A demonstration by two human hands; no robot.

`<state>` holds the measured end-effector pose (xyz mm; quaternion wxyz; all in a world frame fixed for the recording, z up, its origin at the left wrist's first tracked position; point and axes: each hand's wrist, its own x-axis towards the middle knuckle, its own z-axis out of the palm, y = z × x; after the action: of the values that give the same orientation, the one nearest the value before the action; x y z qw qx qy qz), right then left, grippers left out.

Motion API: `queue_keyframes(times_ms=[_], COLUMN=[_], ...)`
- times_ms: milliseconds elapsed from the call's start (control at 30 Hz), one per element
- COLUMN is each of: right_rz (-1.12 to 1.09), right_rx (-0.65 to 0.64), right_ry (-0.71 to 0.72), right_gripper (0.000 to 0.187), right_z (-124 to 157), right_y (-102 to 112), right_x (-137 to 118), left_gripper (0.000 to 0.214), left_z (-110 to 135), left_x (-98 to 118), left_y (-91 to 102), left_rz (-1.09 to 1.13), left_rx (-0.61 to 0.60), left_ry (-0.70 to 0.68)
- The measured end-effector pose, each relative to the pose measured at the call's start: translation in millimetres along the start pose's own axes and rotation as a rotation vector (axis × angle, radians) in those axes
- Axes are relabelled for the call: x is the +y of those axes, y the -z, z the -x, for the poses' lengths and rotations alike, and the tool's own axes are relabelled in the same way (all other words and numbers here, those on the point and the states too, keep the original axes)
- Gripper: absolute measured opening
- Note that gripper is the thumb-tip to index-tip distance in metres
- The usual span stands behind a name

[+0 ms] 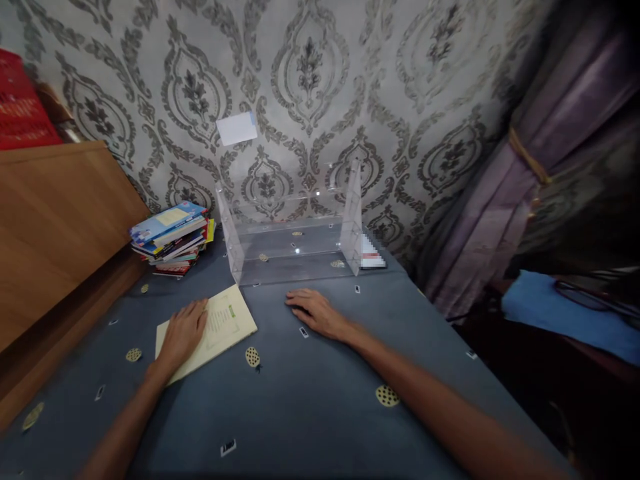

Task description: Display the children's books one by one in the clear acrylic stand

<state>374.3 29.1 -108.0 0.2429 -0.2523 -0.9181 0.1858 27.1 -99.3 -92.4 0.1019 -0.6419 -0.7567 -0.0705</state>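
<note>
Booklet: thin, pale yellow cover, thin printed border, small green block toward its right-hand edge, lines of text too small to read. Lies flat on the blue cloth, set at an angle, far corner right by the foot of the clear rack's left panel; can't tell if they touch.

Left hand palm-down over the booklet's left part, fingers extended, grip not closed on anything. Right hand on the cloth in front of the rack, well apart from the booklet, fingers a bit bent, grip loose, holding nothing.

Rack: see-through, two upright side panels, cloth print visible through it. Book stack left of it, uneven edges, blue cover on top. White item just beside the right panel, pixelated.
</note>
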Motion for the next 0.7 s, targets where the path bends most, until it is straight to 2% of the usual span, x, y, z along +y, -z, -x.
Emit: queue_keyframes(times_ms=[233, 400, 467, 700], right_rz=[0.007, 0.029, 0.058, 0.169], right_rx=[0.032, 0.075, 0.146, 0.55], right_ry=[0.02, 0.015, -0.043, -0.367], right_gripper=[0.028, 0.027, 0.026, 0.024], right_z=[1, 2, 2, 6], right_y=[0, -4, -4, 11], right_x=[0, 4, 5, 14], left_gripper=[0.047, 0.047, 0.047, 0.042], left_z=[8, 5, 0, -27], left_x=[18, 45, 61, 109], left_y=[-6.5, -11.1, -11.7, -2.4], left_rz=[0.046, 0.083, 0.106, 0.153], left_rx=[0.02, 0.02, 0.016, -0.034], left_ry=[-0.095, -0.176, -0.218, -0.3])
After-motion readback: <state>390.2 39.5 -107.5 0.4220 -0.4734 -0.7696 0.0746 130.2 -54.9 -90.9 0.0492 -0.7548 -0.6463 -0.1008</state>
